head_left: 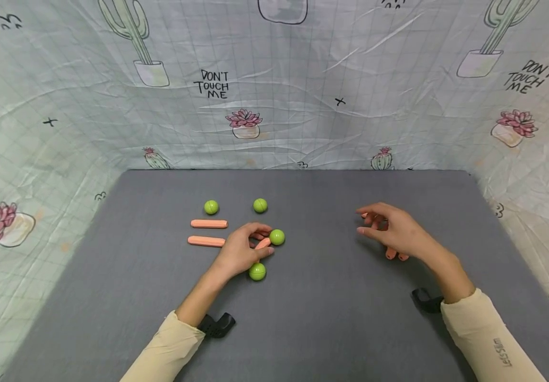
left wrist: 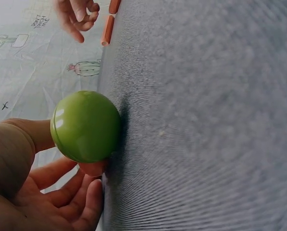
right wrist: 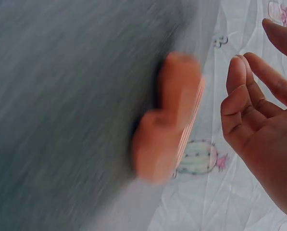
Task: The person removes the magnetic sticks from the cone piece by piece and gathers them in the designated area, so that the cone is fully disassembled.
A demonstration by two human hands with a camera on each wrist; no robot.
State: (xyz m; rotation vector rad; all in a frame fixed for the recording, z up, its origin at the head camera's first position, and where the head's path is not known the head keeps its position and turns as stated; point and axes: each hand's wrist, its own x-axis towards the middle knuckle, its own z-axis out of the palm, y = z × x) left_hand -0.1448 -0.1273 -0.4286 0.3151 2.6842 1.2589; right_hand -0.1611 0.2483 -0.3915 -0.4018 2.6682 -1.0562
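Note:
My left hand (head_left: 240, 251) has its thumb and fingers around a short orange ridged rod (head_left: 263, 243), left of the mat's middle. One green ball (head_left: 277, 237) sits just beyond the fingertips. Another green ball (head_left: 257, 271) lies close beside the thumb side; in the left wrist view this ball (left wrist: 85, 126) hides part of the grip. Over at the right, my right hand (head_left: 396, 231) hovers with bent, loose fingers and nothing between them. Beneath it lie orange rods (head_left: 391, 253), partly covered by the hand. The right wrist view shows these rods (right wrist: 179, 89) apart from the fingers.
Two orange rods, one farther (head_left: 209, 224) and one nearer (head_left: 206, 241), lie parallel left of the left hand. Behind them are two green balls, left (head_left: 211, 207) and right (head_left: 260, 205). A printed cloth (head_left: 298, 122) walls the grey mat (head_left: 322, 318) at the back and sides.

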